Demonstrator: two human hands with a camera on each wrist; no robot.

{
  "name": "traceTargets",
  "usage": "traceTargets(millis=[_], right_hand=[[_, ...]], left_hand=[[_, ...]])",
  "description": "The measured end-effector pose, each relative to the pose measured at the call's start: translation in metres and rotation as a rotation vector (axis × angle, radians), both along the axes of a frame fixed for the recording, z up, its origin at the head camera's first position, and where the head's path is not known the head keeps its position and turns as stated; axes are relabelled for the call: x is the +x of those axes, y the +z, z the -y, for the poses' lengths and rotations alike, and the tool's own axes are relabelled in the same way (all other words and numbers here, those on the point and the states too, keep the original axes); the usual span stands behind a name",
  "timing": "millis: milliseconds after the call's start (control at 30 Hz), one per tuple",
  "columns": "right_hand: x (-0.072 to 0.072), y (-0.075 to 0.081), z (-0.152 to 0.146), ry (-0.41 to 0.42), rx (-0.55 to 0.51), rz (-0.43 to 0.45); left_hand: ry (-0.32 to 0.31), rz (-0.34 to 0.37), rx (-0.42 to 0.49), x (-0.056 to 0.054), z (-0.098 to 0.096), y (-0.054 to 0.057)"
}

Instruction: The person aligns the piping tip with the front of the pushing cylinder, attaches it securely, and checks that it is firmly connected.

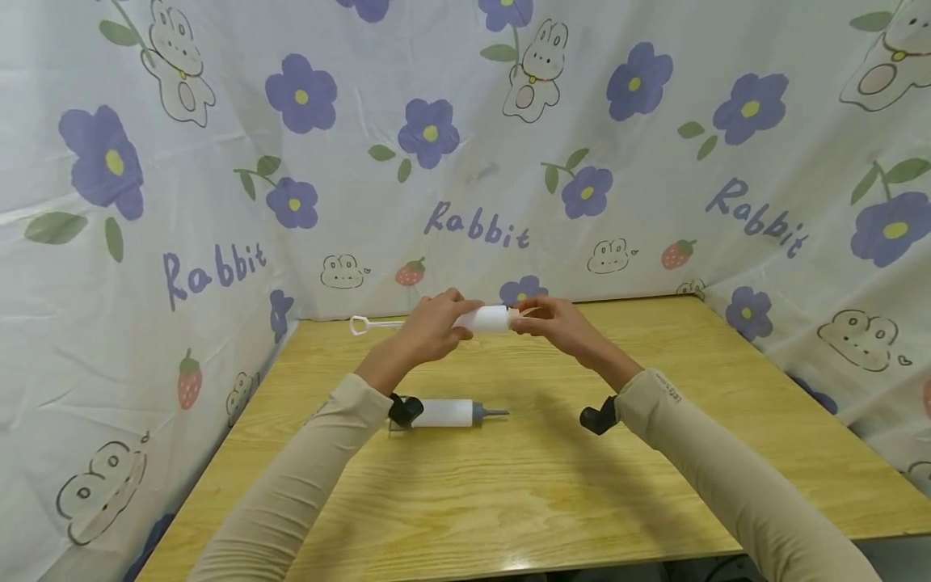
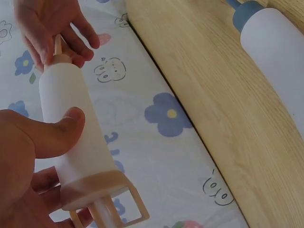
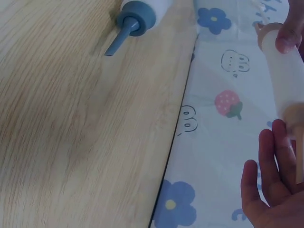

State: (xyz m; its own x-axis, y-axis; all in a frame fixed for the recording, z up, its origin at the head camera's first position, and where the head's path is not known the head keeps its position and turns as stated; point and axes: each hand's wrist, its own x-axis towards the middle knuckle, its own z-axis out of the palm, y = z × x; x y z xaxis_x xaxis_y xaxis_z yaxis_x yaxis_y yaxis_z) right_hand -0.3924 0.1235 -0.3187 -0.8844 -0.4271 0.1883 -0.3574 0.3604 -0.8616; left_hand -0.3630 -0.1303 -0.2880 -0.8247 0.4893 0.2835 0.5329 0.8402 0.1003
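A large white syringe (image 1: 490,318) with beige end pieces lies crosswise in the air above the far part of the table. My left hand (image 1: 432,327) grips its barrel, thumb across the top in the left wrist view. Beside that hand sits a beige collar (image 2: 92,189) with a looped grip. The plunger's ring handle (image 1: 359,325) sticks out to the left, drawn well back. At the other end, my right hand (image 1: 556,323) pinches the beige cap (image 2: 61,59) around the base of the slim nozzle (image 2: 58,45). Its thumb is outside the right wrist view.
A second white syringe (image 1: 447,413) with a blue-grey cap and nozzle lies on the wooden table (image 1: 509,493), nearer to me and partly behind my left wrist's camera (image 1: 406,410). A cloth printed with rabbits and flowers (image 1: 465,178) hangs along the table's back and sides.
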Motion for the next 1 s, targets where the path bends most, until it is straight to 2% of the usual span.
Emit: traceTargets(millis=[267, 500, 700, 867, 1000], right_hand=[[0.0002, -0.0006, 0.0018, -0.007, 0.071, 0.033], [-0.0002, 0.0036, 0.0043, 0.043, 0.041, 0.042], [-0.0005, 0.0057, 0.0059, 0.003, 0.123, 0.021], [0.001, 0.0069, 0.0055, 0.05, 0.043, 0.084], [0.0006, 0.0059, 0.005, 0.067, 0.063, 0.073]], left_hand=[[-0.007, 0.015, -0.032, 0.0, -0.0025, -0.0025], [0.001, 0.027, -0.012, 0.0008, 0.0016, -0.0014], [-0.01, 0.02, -0.017, 0.0004, 0.0023, -0.0001], [-0.005, -0.006, -0.018, -0.0007, 0.0028, 0.0006], [-0.008, 0.012, -0.007, -0.0004, 0.004, -0.0002]])
